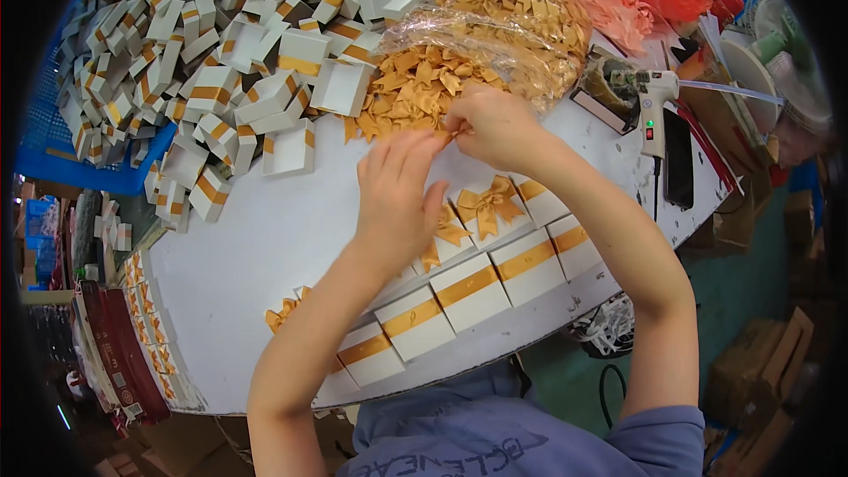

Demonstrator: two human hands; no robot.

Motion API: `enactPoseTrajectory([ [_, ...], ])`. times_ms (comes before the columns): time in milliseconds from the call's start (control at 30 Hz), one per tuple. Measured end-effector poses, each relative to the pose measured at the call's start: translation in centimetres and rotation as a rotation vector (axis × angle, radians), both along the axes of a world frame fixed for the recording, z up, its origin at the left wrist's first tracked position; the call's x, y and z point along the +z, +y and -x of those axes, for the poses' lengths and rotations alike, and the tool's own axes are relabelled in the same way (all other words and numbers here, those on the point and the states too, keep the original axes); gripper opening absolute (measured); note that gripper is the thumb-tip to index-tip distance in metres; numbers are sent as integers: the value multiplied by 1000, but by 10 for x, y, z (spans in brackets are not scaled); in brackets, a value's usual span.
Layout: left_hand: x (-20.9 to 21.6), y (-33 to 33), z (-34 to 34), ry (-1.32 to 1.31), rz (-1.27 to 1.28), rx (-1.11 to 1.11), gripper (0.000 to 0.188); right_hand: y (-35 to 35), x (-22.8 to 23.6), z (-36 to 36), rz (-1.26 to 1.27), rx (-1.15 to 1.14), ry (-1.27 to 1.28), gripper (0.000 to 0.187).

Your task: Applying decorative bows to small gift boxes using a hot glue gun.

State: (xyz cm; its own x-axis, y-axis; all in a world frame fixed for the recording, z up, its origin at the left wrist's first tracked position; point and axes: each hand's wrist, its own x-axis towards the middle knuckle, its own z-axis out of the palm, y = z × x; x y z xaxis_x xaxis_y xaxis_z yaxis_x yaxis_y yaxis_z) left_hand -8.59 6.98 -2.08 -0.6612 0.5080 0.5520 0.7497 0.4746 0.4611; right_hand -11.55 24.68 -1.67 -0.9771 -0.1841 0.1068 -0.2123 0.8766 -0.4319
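Gold ribbon bows [411, 88] lie in a loose pile on the white table, at its far middle. At the pile's near edge my right hand [495, 128] pinches a bit of gold ribbon, apparently a bow, mostly hidden by the fingers. My left hand [397, 190] reaches to the same spot, its fingertips against the right hand's and its thumb held apart. Closer to me stand two rows of small white boxes with gold bands; a front-row box [468, 291] has a plain band. A large gold bow [488, 206] sits on a back-row box, partly beside my left wrist.
Many white box parts [212, 93] are heaped at the far left, partly in a blue crate [124, 175]. Clear plastic [495, 22] covers more bows. A white glue gun [655, 110] and a dark phone [678, 159] lie at right. Finished bowed boxes [150, 327] line the left edge.
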Motion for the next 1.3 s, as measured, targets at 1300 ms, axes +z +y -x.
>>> enactPoseTrajectory([
  [1300, -11, 81, -33, -584, -199, -125, 23, 79, 0, -90, 624, -241, -125, 9],
])
